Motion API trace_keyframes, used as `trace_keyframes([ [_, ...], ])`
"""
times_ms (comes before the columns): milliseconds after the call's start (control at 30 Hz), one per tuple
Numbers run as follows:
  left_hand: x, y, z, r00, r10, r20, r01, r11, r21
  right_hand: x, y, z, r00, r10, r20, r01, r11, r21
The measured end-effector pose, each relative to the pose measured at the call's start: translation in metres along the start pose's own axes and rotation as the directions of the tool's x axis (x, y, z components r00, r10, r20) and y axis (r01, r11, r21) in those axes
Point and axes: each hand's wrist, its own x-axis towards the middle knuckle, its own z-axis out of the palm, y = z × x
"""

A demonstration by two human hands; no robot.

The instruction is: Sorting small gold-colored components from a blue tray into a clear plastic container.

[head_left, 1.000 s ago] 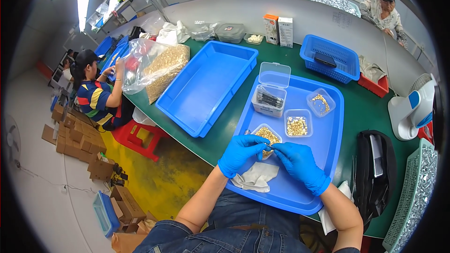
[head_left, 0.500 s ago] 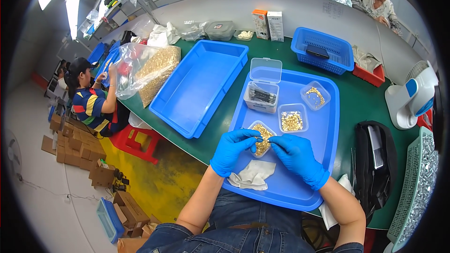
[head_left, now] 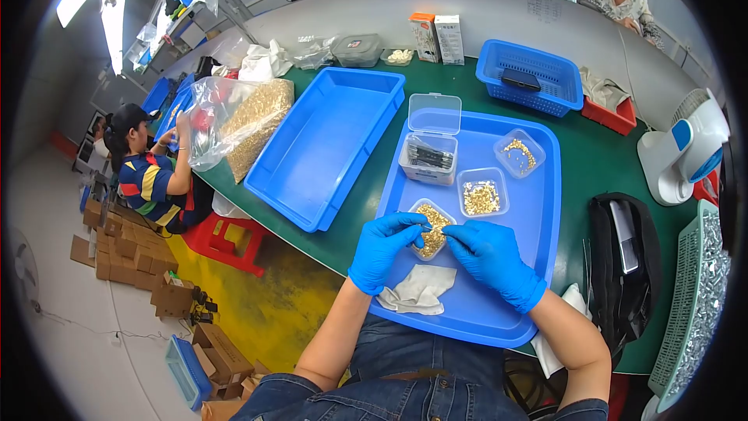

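My left hand [head_left: 383, 252] and my right hand [head_left: 495, 260], both in blue gloves, meet over a small clear tub of gold-coloured metal bits [head_left: 433, 246]. Each pinches with thumb and forefinger. Something tiny shows at the left fingertips, too small to name; whatever the right fingertips hold is hidden. Beyond them on the blue tray [head_left: 538, 228] stand a second tub of gold bits [head_left: 481, 199], a third with fewer bits [head_left: 520, 153], and an open-lidded clear box with dark slim items [head_left: 428, 157]. A crumpled white cloth [head_left: 419, 290] lies nearest me, beside my left wrist.
Left of the tray lie a large blue bin [head_left: 323, 152] and a plastic bag of gold-coloured parts [head_left: 261, 121]. A blue basket [head_left: 530, 78] stands behind. To the right are a white fan [head_left: 676, 157], a black bag [head_left: 623, 265] and a green basket of silver parts [head_left: 692, 312]. A co-worker [head_left: 156, 164] sits far left.
The view has shifted slightly, so everything sits a little further left. Both hands keep their pinch over the tub, with only small finger movement.
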Motion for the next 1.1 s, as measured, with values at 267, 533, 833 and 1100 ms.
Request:
trace_keyframes([
  [267, -0.001, -0.001, 0.000, 0.999, -0.028, 0.030, 0.028, 0.999, 0.019, -0.001, -0.001, 0.000, 1.000, -0.002, 0.002, 0.002, 1.000, 0.009],
  [533, -0.002, -0.001, 0.002, 1.000, -0.019, 0.024, 0.018, 0.999, 0.052, -0.001, 0.000, 0.000, 1.000, -0.004, 0.010, 0.003, 1.000, 0.007],
  [833, -0.002, -0.003, -0.007, 0.992, -0.044, 0.121, 0.034, 0.996, 0.083, -0.002, 0.006, 0.002, 0.999, 0.007, 0.045, -0.013, 0.991, 0.130],
  [1100, -0.003, -0.001, -0.009, 0.977, -0.106, 0.187, 0.080, 0.987, 0.142, -0.004, 0.004, 0.003, 0.993, 0.006, 0.120, -0.020, 0.993, 0.116],
])
